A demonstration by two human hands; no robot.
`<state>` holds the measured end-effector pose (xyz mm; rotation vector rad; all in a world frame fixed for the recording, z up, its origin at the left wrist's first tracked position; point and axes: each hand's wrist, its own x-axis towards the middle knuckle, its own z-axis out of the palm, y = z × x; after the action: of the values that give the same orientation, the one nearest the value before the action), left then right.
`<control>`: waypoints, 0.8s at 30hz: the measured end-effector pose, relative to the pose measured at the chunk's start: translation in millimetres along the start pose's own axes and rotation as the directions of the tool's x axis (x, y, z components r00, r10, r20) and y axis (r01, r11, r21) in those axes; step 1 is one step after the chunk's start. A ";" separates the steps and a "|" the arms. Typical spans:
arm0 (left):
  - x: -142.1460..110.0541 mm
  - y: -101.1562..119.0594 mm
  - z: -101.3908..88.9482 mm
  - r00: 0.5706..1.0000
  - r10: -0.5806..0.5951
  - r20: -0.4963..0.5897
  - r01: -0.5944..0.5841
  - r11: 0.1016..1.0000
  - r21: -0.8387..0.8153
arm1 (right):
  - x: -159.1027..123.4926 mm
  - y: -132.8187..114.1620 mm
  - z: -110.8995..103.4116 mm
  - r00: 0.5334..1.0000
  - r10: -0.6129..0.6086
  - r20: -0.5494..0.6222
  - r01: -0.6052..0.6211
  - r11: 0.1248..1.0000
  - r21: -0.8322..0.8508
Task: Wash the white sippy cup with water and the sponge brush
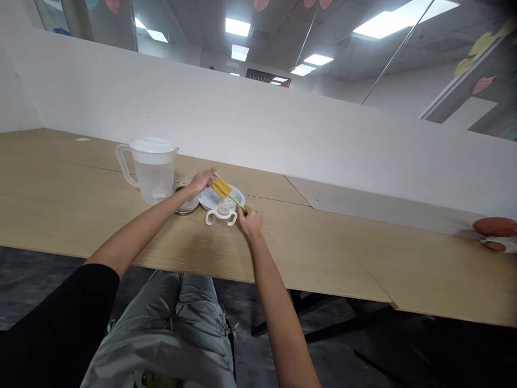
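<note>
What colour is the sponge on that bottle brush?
The sponge head is yellow, on a green handle. It shows best in the head view.

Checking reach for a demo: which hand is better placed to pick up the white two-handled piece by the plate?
Probably the right hand: it sits beside the white two-handled piece, pinching the green brush stem. The left hand is farther off, at the yellow sponge head.
</note>
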<state>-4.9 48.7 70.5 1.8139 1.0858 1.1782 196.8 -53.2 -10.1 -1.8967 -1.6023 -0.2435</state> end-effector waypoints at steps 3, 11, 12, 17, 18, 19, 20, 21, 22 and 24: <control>-9.8 9.0 3.2 0.980 0.121 0.157 -0.125 0.992 0.013 | -0.4 2.2 0.6 1.000 -0.010 -0.003 0.010 1.000 -0.003; -25.6 38.5 -10.1 0.820 0.347 0.454 -0.421 0.905 0.069 | 0.3 11.8 -2.1 1.000 0.014 -0.015 -0.012 0.994 0.112; -27.0 41.2 -12.2 0.836 0.311 0.453 -0.385 0.920 0.079 | -0.2 11.9 -2.2 0.999 0.003 -0.035 0.002 0.991 0.134; -31.0 45.7 -18.7 0.984 0.022 0.179 -0.065 0.969 0.236 | -3.0 5.7 -1.7 0.982 -0.041 -0.186 0.080 0.976 0.204; -29.9 45.9 -21.0 0.995 0.027 0.092 -0.050 0.964 0.259 | -2.9 4.3 -1.6 0.978 -0.032 -0.204 0.076 0.975 0.210; -28.1 46.2 -24.3 0.999 0.050 0.019 -0.053 0.960 0.277 | -2.5 3.3 -1.7 0.976 -0.018 -0.218 0.066 0.974 0.216; -25.7 46.5 -28.8 0.996 0.082 -0.041 -0.066 0.953 0.295 | -1.9 3.0 -1.9 0.973 0.001 -0.230 0.052 0.973 0.225; -22.7 46.7 -34.4 0.989 0.114 -0.092 -0.078 0.943 0.325 | -1.0 3.2 -2.3 0.969 0.025 -0.245 0.035 0.971 0.235; -19.5 46.4 -40.9 0.981 0.143 -0.132 -0.084 0.922 0.377 | -0.1 3.9 -2.7 0.963 0.053 -0.264 0.015 0.969 0.246; -13.7 43.3 -54.9 0.973 0.180 -0.143 -0.077 0.842 0.534 | 1.7 5.7 -3.8 0.948 0.109 -0.300 -0.027 0.964 0.266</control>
<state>-47.8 25.2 122.2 2.2533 1.5337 1.2306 203.5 -54.3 -8.2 -1.6183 -1.2852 -0.2749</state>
